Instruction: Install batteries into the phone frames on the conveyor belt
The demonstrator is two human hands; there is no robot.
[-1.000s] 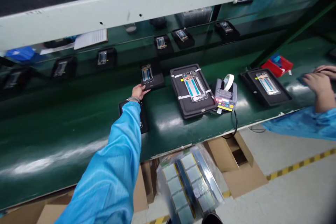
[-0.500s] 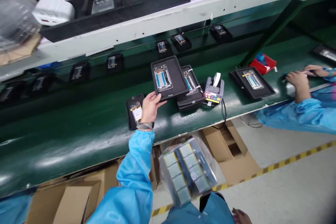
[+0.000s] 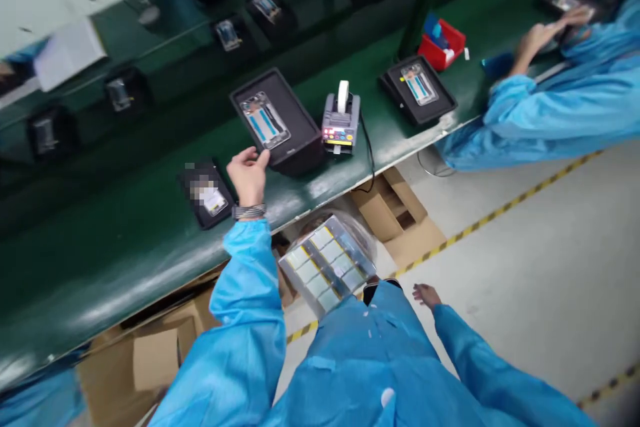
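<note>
Head view: left hand (image 3: 247, 177) has let go, grip wide, fingertips just touching the black tray (image 3: 297, 130).

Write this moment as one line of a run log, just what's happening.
left hand: fingertips at edge of black tray bearing phone frame | right hand: empty, hanging low beside body

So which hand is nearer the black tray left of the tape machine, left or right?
Left: the left hand is at the edge of the black tray; the right hand is off the belt, far from it.
</note>
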